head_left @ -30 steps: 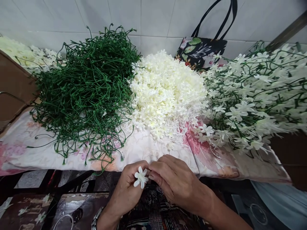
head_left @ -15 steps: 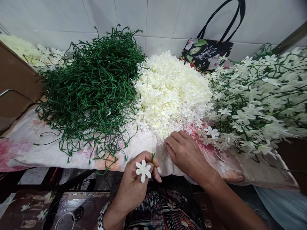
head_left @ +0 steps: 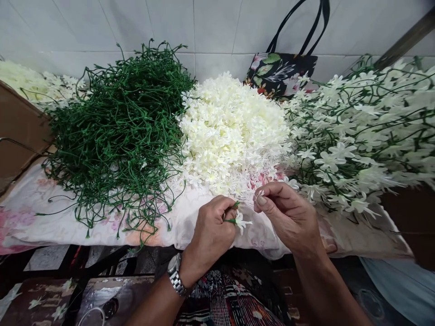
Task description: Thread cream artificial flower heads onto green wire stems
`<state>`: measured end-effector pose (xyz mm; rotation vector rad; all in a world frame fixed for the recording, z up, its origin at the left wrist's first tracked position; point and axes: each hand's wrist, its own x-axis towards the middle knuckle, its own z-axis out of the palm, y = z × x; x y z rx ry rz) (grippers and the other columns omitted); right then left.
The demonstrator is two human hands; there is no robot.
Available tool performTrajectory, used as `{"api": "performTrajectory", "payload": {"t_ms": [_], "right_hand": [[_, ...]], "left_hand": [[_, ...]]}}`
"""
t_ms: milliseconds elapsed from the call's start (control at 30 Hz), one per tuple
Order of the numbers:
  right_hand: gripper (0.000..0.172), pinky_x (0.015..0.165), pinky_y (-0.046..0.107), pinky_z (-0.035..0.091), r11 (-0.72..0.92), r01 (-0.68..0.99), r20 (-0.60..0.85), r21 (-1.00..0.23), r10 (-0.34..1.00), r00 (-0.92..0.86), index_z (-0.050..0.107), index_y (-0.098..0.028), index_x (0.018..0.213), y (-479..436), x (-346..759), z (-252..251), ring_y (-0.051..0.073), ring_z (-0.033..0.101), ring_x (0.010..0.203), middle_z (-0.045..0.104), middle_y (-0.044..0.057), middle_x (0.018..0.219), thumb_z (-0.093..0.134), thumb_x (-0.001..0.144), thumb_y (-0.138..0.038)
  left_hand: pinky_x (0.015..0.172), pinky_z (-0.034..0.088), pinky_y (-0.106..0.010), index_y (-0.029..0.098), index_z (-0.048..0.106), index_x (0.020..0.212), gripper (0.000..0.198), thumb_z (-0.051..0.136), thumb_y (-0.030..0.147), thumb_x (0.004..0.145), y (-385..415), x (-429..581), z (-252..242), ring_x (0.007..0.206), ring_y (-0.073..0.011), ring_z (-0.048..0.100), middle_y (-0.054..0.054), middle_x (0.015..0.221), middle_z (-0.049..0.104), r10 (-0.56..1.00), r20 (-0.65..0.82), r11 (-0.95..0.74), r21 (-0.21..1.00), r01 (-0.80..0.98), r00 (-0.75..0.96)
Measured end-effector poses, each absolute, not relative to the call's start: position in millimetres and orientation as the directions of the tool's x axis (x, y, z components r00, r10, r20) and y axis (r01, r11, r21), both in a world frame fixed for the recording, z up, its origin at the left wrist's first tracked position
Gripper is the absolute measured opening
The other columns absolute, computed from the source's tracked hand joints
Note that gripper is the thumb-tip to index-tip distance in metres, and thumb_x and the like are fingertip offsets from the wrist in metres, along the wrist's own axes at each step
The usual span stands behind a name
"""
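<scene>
- One cardboard box stands at the far left, against the floral cloth.
- Next, green stems are heaped on the left part of the cloth.
- Your left hand, with a wristwatch on it, is at the near edge of the cloth. Its fingers are closed tight around a short stem, and the white flower on it pokes out toward your right hand.
- At centre, loose white blossoms are piled, touching the stem heap.
- Your right hand hangs just beside the left. Thumb and forefinger are pinched on a small white piece, and the other fingers are curled.
- At right lie flowered sprays, touching the blossom pile.
- Behind, a dark floral bag leans against the tiled wall.
</scene>
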<state>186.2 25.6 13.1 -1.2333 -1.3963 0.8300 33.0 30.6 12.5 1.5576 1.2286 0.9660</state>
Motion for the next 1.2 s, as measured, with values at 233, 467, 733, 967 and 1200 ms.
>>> {"api": "performTrajectory", "payload": {"t_ms": [233, 467, 733, 967, 1200], "right_hand": [[0.010, 0.057, 0.024, 0.043, 0.315, 0.311, 0.344, -0.897, 0.938, 0.042, 0.059, -0.019, 0.078, 15.0, 192.5, 14.8, 0.011, 0.052, 0.065, 0.054, 0.001, 0.070, 0.053, 0.085, -0.021], [0.007, 0.057, 0.024, 0.047, 0.294, 0.267, 0.313, -0.918, 0.949, 0.030, 0.059, -0.019, 0.081, 9.2, 196.4, 11.1, 0.012, 0.057, 0.065, 0.058, 0.002, 0.074, 0.053, 0.084, -0.020], [0.004, 0.059, 0.022, 0.050, 0.281, 0.007, 0.281, -0.960, 0.959, 0.031, 0.058, -0.020, 0.082, 1.2, 172.6, 18.5, 0.010, 0.059, 0.064, 0.060, 0.000, 0.074, 0.057, 0.083, -0.016], [0.009, 0.064, 0.027, 0.050, 0.447, 0.020, 0.447, -0.894, 0.894, 0.028, 0.060, -0.020, 0.082, -0.3, 151.6, 26.2, 0.013, 0.059, 0.071, 0.061, 0.001, 0.075, 0.058, 0.080, -0.011], [0.012, 0.064, 0.024, 0.047, 0.463, 0.071, 0.465, -0.884, 0.885, 0.026, 0.059, -0.020, 0.084, -1.5, 146.4, 17.6, 0.011, 0.057, 0.072, 0.059, 0.000, 0.076, 0.056, 0.080, -0.009]], "left_hand": [[0.051, 0.019, -0.027, 0.019, 0.043, 0.055, 0.020, 0.047, 0.002, 0.066, 40.0, 48.4, 15.3, 0.051, -0.0120, 0.031, 0.004, 0.055, 0.037, 0.971, 0.086, -0.198, 0.810, 0.552, 0.222], [0.050, 0.022, -0.025, 0.018, 0.050, 0.052, 0.018, 0.047, 0.001, 0.059, 40.1, 46.3, 19.7, 0.052, -0.0116, 0.035, 0.003, 0.052, 0.041, 0.990, 0.013, -0.063, 0.926, 0.372, 0.138], [0.037, 0.017, -0.017, 0.014, 0.061, 0.060, 0.017, 0.074, 0.023, 0.053, 24.9, 28.3, 31.1, 0.038, -0.0028, 0.026, 0.007, 0.045, 0.043, 0.916, -0.383, 0.399, 0.839, -0.369, 0.119], [0.036, 0.025, -0.015, 0.014, 0.059, 0.059, 0.029, 0.080, 0.031, 0.048, 12.4, 26.6, 27.5, 0.038, -0.0027, 0.031, 0.006, 0.048, 0.048, 0.905, -0.414, 0.402, 0.762, -0.507, 0.094], [0.036, 0.027, -0.014, 0.014, 0.059, 0.059, 0.033, 0.083, 0.035, 0.050, 8.5, 23.6, 23.2, 0.039, -0.0030, 0.034, 0.005, 0.049, 0.049, 0.926, -0.360, 0.361, 0.755, -0.547, 0.115]]}}
